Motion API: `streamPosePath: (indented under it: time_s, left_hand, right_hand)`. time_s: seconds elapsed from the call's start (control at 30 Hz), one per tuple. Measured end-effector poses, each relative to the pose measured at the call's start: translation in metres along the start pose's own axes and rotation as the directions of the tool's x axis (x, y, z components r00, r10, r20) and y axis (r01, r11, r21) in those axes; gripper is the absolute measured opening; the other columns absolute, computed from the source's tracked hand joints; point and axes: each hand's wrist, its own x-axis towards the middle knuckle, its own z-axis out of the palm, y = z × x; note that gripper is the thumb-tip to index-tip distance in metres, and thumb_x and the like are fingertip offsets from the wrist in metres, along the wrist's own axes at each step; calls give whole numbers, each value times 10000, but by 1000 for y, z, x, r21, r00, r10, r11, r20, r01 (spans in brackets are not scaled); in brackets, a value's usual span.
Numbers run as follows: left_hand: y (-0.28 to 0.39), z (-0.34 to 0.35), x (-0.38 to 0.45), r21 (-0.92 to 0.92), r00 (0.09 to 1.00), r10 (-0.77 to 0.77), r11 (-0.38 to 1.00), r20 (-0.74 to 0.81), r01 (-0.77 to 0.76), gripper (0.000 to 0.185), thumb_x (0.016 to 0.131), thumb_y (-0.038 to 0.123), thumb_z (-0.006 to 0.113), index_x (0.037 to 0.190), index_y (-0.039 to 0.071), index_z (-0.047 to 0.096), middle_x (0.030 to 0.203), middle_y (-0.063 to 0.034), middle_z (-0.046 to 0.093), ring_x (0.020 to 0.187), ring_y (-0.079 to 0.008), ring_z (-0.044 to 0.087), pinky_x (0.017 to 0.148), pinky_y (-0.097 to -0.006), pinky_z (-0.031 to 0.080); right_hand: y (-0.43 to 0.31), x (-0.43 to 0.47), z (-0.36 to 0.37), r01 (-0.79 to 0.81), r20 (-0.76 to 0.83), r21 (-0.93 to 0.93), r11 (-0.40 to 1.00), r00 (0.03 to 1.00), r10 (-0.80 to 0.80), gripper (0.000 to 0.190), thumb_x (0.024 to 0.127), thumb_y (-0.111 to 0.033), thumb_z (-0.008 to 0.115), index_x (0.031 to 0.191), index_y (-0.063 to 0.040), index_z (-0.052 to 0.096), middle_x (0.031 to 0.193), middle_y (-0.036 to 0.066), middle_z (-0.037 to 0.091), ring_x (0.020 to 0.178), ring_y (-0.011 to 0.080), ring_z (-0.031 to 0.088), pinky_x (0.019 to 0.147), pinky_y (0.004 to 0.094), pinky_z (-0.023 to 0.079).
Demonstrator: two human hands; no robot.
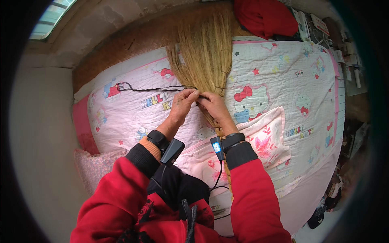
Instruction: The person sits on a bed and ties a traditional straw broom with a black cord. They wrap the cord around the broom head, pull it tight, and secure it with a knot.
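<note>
A straw broom [209, 57] lies on the bed with its bristles fanned away from me and its handle running down beside my right forearm. Over the narrowing part of the bristles, my left hand [184, 103] pinches a thin dark cord [155, 90] between thumb and forefinger. My right hand [214, 106] grips the same cord close by, the fingertips of both hands almost touching. From my left hand, the doubled cord trails leftward over the quilt and ends in a loop. Beneath my right hand, part of the broom's neck is hidden.
A printed cartoon quilt [273, 79] covers the bed. A pink floral cloth [263, 142] lies on it near the handle, and a floral pillow [97, 165] is at the left. Red fabric [266, 18] is heaped at the far edge. Boxes and cables crowd the right side.
</note>
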Motion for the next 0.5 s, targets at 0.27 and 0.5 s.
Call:
streamPosePath:
  time_s: [0.27, 0.5]
  left_hand:
    - [-28, -17, -17, -364, 862, -506, 796, 37, 484, 189, 846, 233, 528, 862, 45, 525, 736, -5, 557, 600, -67, 510, 545, -186, 428]
    - [-51, -15, 11, -424, 907, -349, 803, 236, 420, 116, 844, 123, 507, 899, 26, 537, 790, -40, 564, 680, -130, 560, 603, -235, 471]
  right_hand:
    - [-8, -2, 4, -105, -59, 179, 978, 991, 117, 187, 868, -179, 469, 781, -31, 542, 614, -18, 515, 535, 30, 438, 500, 154, 353]
    - [-34, -13, 16, -18, 34, -232, 972, 999, 27, 237, 836, -255, 462, 825, -34, 546, 629, 94, 550, 596, 223, 547, 554, 310, 414]
